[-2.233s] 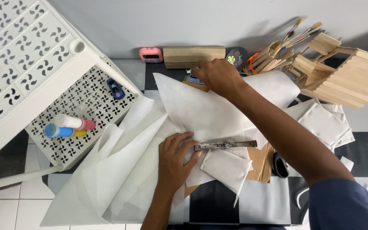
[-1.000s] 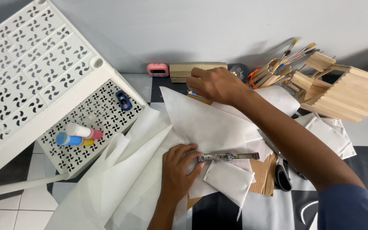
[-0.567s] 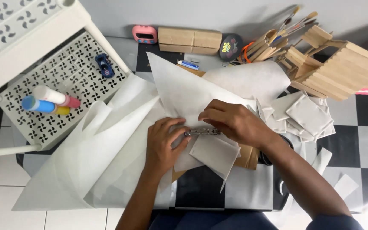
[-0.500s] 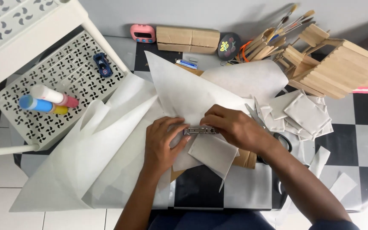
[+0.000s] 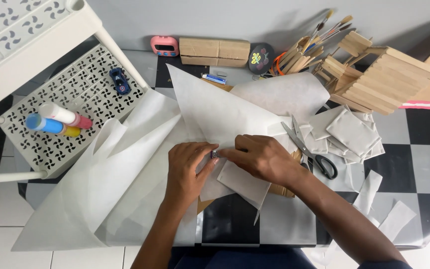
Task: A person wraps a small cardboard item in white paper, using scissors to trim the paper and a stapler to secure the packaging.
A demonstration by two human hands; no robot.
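Note:
My left hand lies on a big sheet of white paper, its fingertips at the end of a small metal tool. My right hand covers the rest of that tool and presses it onto a folded white paper piece. Only the tool's tip shows between the two hands. Brown card peeks out under the folded piece.
Black-handled scissors lie just right of my right hand, beside a pile of folded paper squares. At the back stand a wooden stick structure, brushes, a cardboard box and a pink timer. A white perforated cart shelf on the left carries glue bottles.
My right hand came back from the far side of the paper and now covers the metal tool. My left hand stayed on the paper.

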